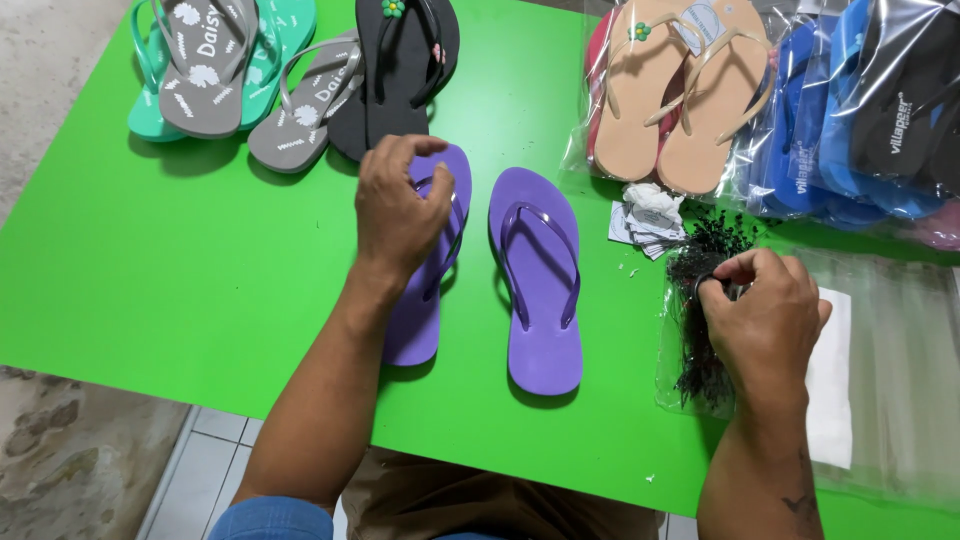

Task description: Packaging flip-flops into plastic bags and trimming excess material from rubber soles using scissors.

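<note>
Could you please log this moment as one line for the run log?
left hand: resting on left purple flip-flop | right hand: pinching black tag fasteners in clear bag | right purple flip-flop: untouched, green table

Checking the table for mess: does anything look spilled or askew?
Small black bits lie scattered on the green table beside the pile of black fasteners and crumpled paper tags. The purple sandals lie neatly.

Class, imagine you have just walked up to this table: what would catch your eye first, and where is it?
First, the pair of purple flip-flops at the middle of the bright green table: the left hand rests on the left flip-flop, while the right flip-flop lies free beside it. Next, the right hand picks at a clear bag of black plastic ties. Bagged tan flip-flops and bagged blue flip-flops are heaped at the far right.
</note>
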